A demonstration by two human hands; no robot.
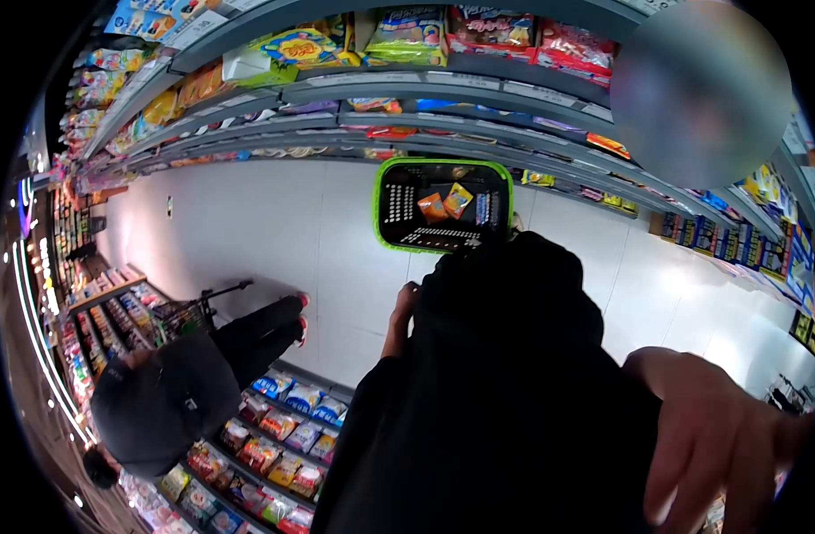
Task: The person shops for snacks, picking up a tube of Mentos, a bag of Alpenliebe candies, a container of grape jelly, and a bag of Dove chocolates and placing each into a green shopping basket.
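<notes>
My left hand (pixel 407 304) hangs low beside my black clothing, which partly hides it; its fingers do not show clearly and I see nothing in it. Close to the camera at the lower right is my right hand (pixel 714 418), fingers stretched downward and slightly apart, with nothing visible in them. Ahead of my body is a black shopping basket with a green rim (pixel 381 209). Inside the basket lie an orange packet (pixel 432 208), a yellow packet (pixel 459 200) and a blue-and-white item (pixel 483 209).
Shelves of snack bags (pixel 407 36) run along the front. At the left a person in dark clothes (pixel 172 400) stands near a cart (pixel 189 316). More snack shelves (pixel 274 445) are at the lower left; stacked boxes (pixel 728 240) stand at the right. A round blur covers the upper right.
</notes>
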